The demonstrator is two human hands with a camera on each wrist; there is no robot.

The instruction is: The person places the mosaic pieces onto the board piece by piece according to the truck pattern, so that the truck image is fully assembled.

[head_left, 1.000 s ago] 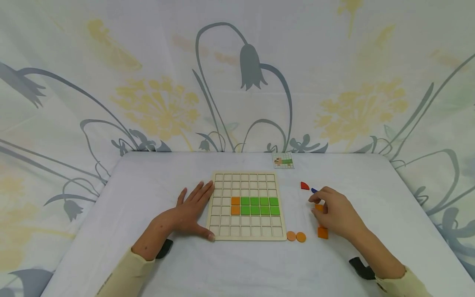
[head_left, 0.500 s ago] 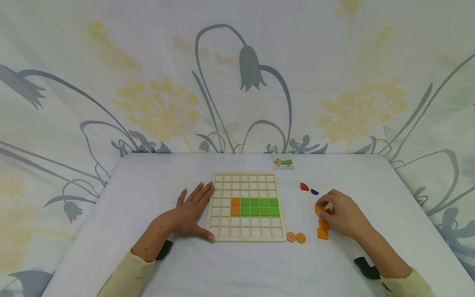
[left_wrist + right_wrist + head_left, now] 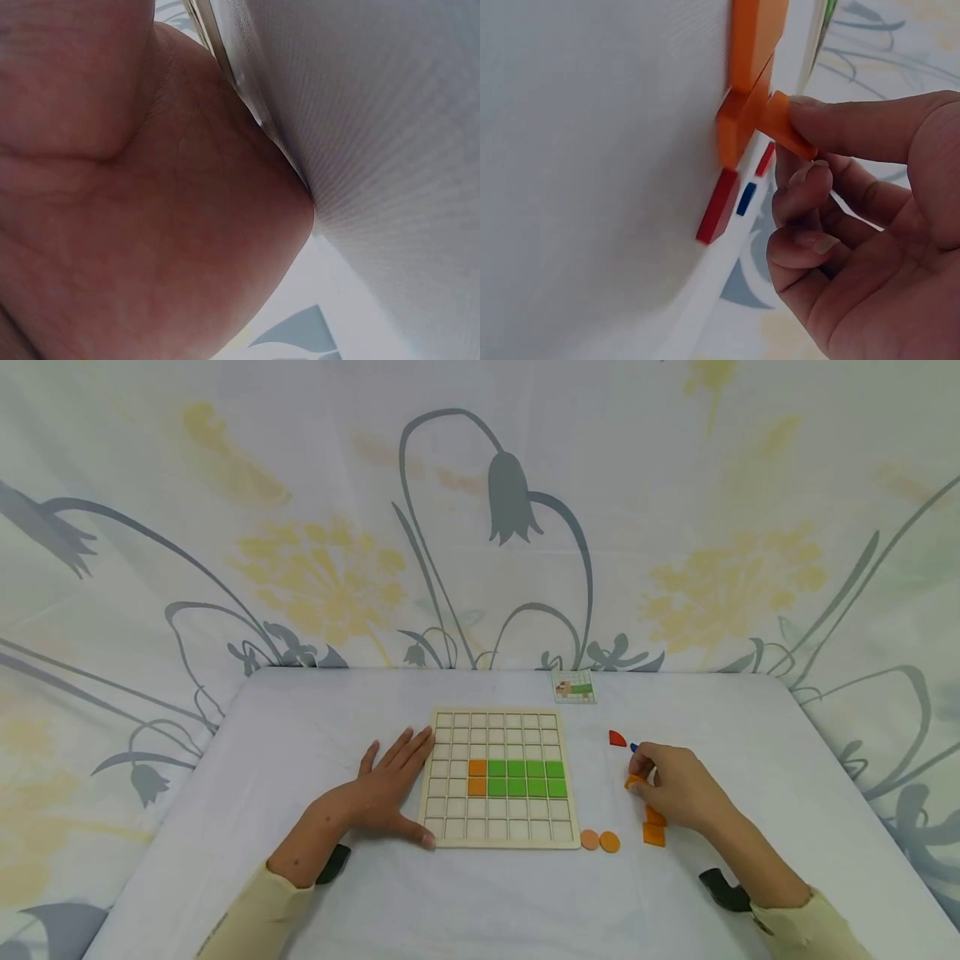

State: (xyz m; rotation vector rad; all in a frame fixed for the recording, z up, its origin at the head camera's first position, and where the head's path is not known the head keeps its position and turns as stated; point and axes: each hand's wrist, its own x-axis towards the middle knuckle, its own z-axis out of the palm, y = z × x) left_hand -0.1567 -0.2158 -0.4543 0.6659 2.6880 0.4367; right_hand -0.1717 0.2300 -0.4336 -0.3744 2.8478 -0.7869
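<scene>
A wooden grid board [image 3: 502, 844] lies on the white-covered table, with a block of green square tiles [image 3: 526, 778] and two orange tiles [image 3: 477, 777] set in its cells. Along its left edge my left hand [image 3: 381, 793] rests with fingers spread, the thumb at the near corner. To the board's right, my right hand [image 3: 681, 783] pinches an orange tile [image 3: 780, 126] between thumb and fingers. Beside that hand lie more orange tiles [image 3: 654, 835]. A dark red piece [image 3: 718, 208] shows in the right wrist view, hidden from the head view by the hand.
A red quarter-round piece [image 3: 617, 738] and a blue piece [image 3: 633, 747], partly covered by the right hand, lie beyond it. Two orange discs [image 3: 610, 842] sit by the board's near right corner. A small picture card [image 3: 573, 687] lies at the back, before a flowered cloth.
The right hand first drew back toward the orange tiles, then took hold of one and shifted it slightly left. The left hand stays at the board's edge.
</scene>
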